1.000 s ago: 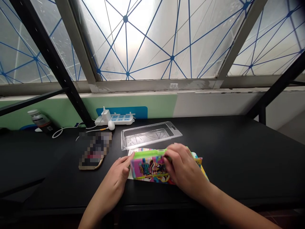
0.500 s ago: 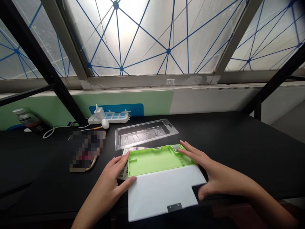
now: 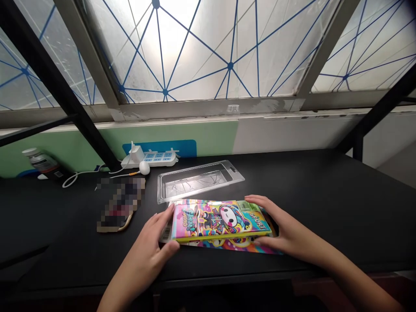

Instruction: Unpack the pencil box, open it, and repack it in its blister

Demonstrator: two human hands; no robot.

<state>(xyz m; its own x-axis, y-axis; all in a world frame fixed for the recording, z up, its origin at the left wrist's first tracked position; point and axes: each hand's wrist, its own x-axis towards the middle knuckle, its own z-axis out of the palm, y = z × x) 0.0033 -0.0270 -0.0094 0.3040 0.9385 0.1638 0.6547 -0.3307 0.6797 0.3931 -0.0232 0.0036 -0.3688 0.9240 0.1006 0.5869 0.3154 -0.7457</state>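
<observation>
A colourful cartoon-printed pencil case (image 3: pixel 221 220) lies flat and closed on the black table (image 3: pixel 325 203), on top of a printed card insert (image 3: pixel 234 245). My left hand (image 3: pixel 156 240) grips its left end, thumb on the front edge and fingers at the side. My right hand (image 3: pixel 286 232) clasps the right end, fingers curled round the far edge. Just behind the case lies an empty clear plastic blister tray (image 3: pixel 198 180).
A white power strip (image 3: pixel 152 159) with a plug and cable sits at the wall. A blurred flat item (image 3: pixel 118 203) lies left of the case. A bottle (image 3: pixel 42 162) lies on its side at far left. Black frame struts cross both sides.
The case stood on edge, then lay open showing a green inner tray and white lid. Now the lid is closed and both hands hold its ends.
</observation>
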